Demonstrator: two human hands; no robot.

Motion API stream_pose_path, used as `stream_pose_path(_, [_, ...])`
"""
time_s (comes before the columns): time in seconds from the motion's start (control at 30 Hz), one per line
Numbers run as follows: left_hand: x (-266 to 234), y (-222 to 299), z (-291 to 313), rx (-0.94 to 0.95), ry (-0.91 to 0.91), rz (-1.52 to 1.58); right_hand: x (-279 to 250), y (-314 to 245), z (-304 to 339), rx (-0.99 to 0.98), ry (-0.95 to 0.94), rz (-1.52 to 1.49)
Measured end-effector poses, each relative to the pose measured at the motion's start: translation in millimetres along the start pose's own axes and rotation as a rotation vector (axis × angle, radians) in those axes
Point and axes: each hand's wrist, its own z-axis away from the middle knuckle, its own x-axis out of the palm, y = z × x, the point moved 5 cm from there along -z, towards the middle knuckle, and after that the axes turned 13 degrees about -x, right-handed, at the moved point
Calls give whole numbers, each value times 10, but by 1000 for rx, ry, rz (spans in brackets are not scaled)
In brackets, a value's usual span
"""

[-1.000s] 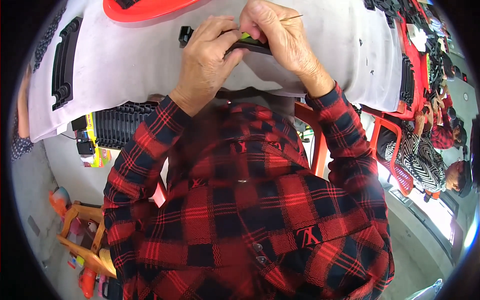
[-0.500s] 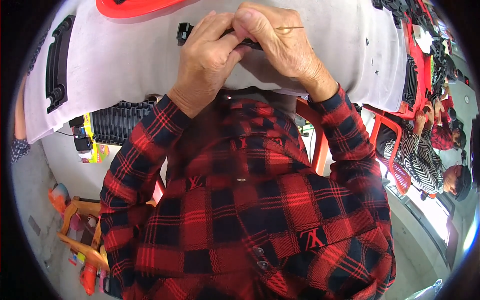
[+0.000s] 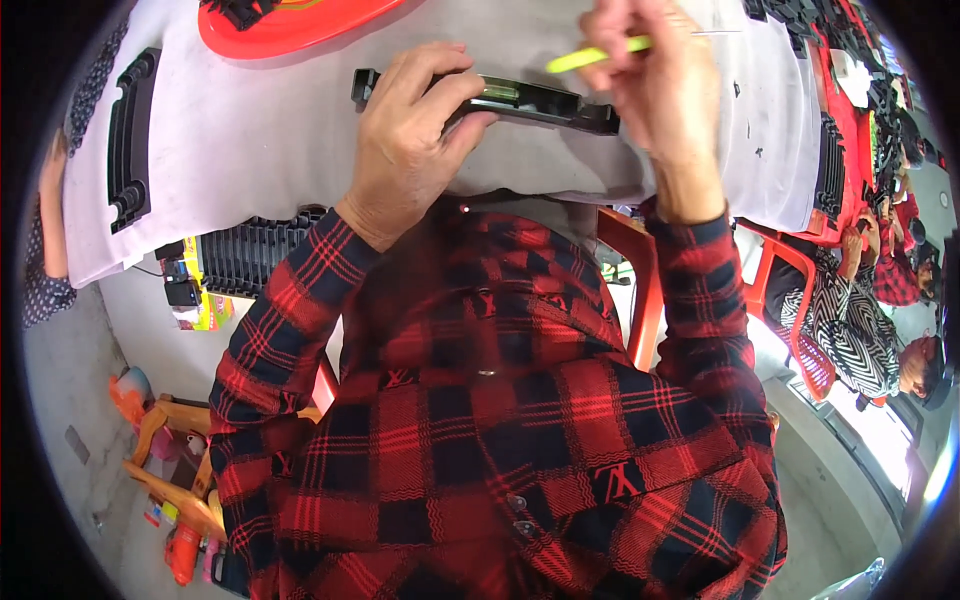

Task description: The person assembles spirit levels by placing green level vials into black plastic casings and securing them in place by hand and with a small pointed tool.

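My left hand (image 3: 410, 130) grips a long black plastic part (image 3: 550, 105) near its left end, fingers over the top and thumb along the near side. The part lies crosswise above the white-covered table, its channel-like inside showing some greenish shine. Off the part's right end, my right hand (image 3: 665, 85) is raised and closed around a slim yellow-green tool (image 3: 575, 60). A thin, light line sticks out on the far side of that hand; whether it belongs to the tool is unclear. The right fingers are slightly blurred.
A red tray (image 3: 300, 38) with black pieces sits at the far left. Another long black part (image 3: 132, 140) lies near the table's left edge, beside a person's arm (image 3: 52, 200). Black parts (image 3: 255, 245) are stacked below the table edge. People sit by a red table (image 3: 845, 140) at right.
My right hand has come off the black part and moved right and up, bringing the yellow-green tool into sight. More of the part now shows; my left hand still holds it.
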Motion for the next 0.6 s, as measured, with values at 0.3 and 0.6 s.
stream_pose_path(0.3, [27,-1,5,-70,-11,-3,-664,61,-336,199,-229,761])
stream_pose_path(0.6, [31,-19,-21,-108,-37,-37,-346,108,-620,-114,-533,1360])
